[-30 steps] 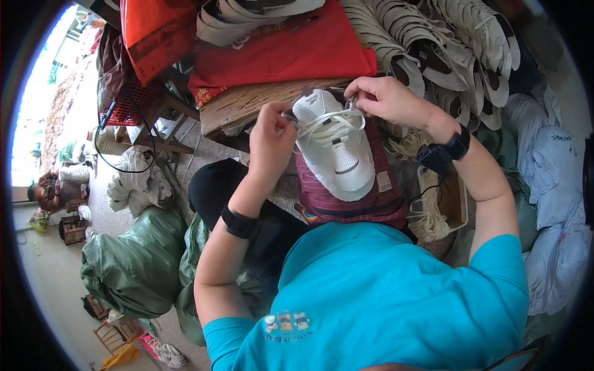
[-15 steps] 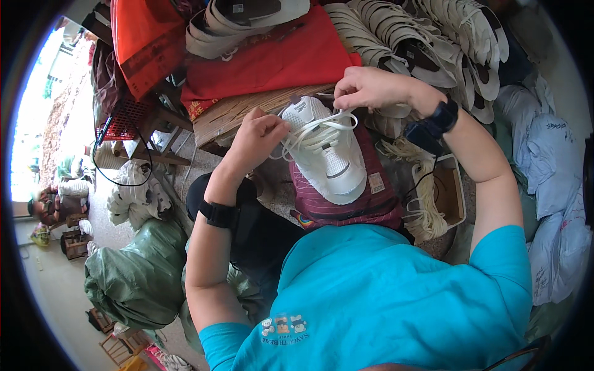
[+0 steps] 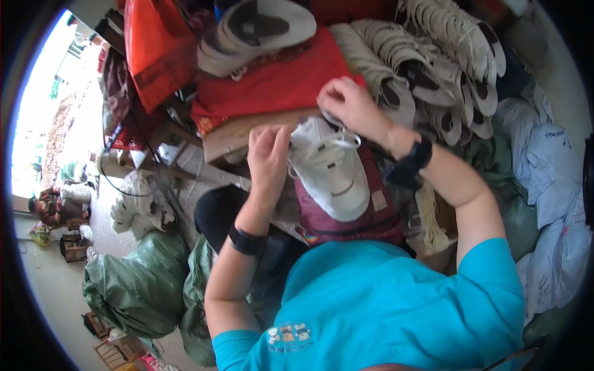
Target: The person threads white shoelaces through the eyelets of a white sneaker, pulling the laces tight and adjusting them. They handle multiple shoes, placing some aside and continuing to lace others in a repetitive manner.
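Note:
A white sneaker upper (image 3: 337, 191) with a mesh front lies toe toward me on a maroon striped cloth bundle (image 3: 380, 229) over my lap. White shoelace (image 3: 337, 141) forms loose loops across its tongue. At the upper's left edge my left hand (image 3: 268, 151) is closed in a pinch at the lace, its fingertips partly turned away. Above the upper's collar, my right hand (image 3: 349, 108) pinches with bent thumb and forefinger at the lace on the other side. Motion blurs the lace ends at both hands.
A wooden bench (image 3: 232, 139) with red cloth (image 3: 272, 80) stands ahead, carrying stacked uppers (image 3: 260, 31). More nested uppers (image 3: 396, 55) are at the far right. Hanks of lace (image 3: 427, 216) sit in a box at right. Green sacks (image 3: 139, 281) and white sacks (image 3: 550, 167) flank me.
My left hand has risen and turned upright, moving slightly right. The right hand has shifted a little left and down. The upper appears slightly lower in view; lace loops remain over it.

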